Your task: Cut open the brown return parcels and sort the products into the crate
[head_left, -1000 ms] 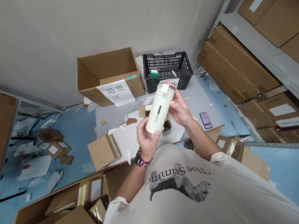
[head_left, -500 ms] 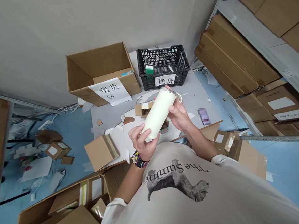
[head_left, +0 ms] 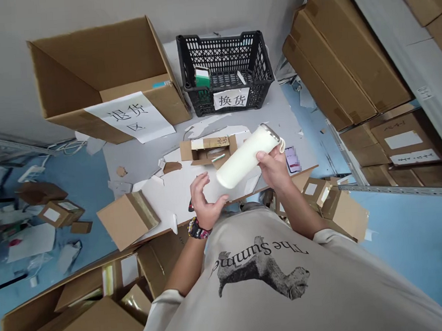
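Observation:
A pale cream insulated bottle [head_left: 243, 159] with a metal rim and a small cord loop is held at a slant above the table. My right hand [head_left: 274, 168] grips it near its rim end, thumb on top and the other fingers mostly hidden behind. My left hand [head_left: 207, 200] is apart from the bottle's lower end, with fingers and thumb spread and nothing in it. A small opened cardboard box [head_left: 232, 147] lies on the table beyond the bottle.
Behind stand a large open carton [head_left: 119, 112] with a paper sign and a black plastic crate [head_left: 227, 92] holding a green box. A phone [head_left: 292, 159] lies right of my right hand. A closed carton [head_left: 124, 220] sits at the table's left edge; shelves [head_left: 399, 67] rise at right.
My left hand has let go of the bottle's lower end and opened. My right hand has moved the bottle slightly right and tilted it flatter. The view has shifted, bringing the containers closer.

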A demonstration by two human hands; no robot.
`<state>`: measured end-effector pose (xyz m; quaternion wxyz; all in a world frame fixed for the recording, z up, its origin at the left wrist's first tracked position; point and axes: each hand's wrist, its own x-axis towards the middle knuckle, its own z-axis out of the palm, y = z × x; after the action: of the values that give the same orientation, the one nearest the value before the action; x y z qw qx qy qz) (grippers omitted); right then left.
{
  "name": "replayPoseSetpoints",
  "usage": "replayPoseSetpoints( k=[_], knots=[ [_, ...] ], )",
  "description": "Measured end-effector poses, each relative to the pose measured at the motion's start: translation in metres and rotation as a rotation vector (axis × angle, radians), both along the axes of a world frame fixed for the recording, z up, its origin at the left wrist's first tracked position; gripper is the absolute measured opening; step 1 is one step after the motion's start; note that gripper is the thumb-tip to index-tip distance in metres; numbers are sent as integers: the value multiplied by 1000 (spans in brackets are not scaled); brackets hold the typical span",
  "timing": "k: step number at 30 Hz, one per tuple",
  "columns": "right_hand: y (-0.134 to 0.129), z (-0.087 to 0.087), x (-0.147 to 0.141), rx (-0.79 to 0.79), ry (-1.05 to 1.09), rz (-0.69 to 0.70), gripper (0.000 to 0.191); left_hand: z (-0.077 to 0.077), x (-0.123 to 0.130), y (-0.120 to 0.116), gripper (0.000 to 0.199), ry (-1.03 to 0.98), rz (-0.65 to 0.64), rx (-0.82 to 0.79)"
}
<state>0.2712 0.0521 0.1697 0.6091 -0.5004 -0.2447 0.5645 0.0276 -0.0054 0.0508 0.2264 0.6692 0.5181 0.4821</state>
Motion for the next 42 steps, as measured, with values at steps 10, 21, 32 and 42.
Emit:
replayPoseSetpoints(
  k=[10,21,32,42],
  knots=[
    [-6,-53,-9,-67,-93,45,91,-69,4,31,99,143,-251,-391],
    [-3,-95,-14,-34,-436,70,76,-107,20,47,55,271,-181,-514],
    [-66,-104,36,-76,-385,-19,88,-129,68,56,63,199,-272,-224],
    [-71,-164,105,94,-525,13,86,-167,130,67,53,68,-315,-105]
  ],
)
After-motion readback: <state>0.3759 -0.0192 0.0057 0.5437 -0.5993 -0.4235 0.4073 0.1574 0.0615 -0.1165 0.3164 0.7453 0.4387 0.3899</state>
